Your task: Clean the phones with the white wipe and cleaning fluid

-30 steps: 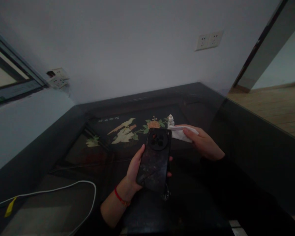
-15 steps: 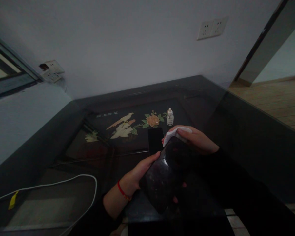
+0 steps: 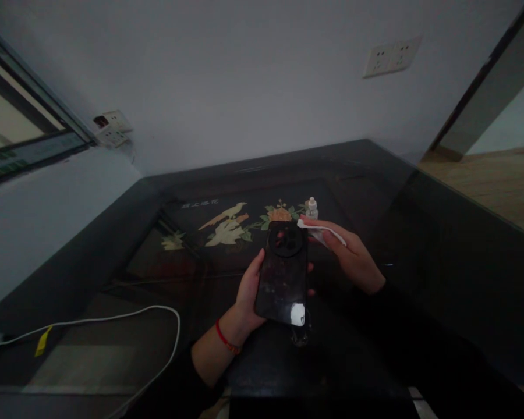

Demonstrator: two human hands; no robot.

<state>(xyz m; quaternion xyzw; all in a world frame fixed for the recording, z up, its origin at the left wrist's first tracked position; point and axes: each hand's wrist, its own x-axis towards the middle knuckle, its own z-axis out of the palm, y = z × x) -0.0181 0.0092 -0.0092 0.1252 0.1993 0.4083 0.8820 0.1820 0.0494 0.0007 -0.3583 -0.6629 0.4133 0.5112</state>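
My left hand [image 3: 247, 294] grips a dark smartphone [image 3: 283, 273] upright over the table, its back with the round camera bump facing me. A red string circles that wrist. Just right of the phone's top, my right hand [image 3: 353, 256] pinches a folded white cloth [image 3: 321, 231]. Behind the cloth stands a small clear dropper bottle [image 3: 311, 208] on the black table [image 3: 419, 233], which has a painted bird and flowers under glass.
A white cable [image 3: 126, 317] with a yellow tag loops over the table's near left part. Wall sockets [image 3: 390, 56] sit above the table's far right corner, and another socket [image 3: 112, 128] hangs at the left. Wooden floor shows at the right.
The left hand has turned the phone from tilted to upright, back facing me. The right hand with the cloth has come off the phone and sits beside its top.
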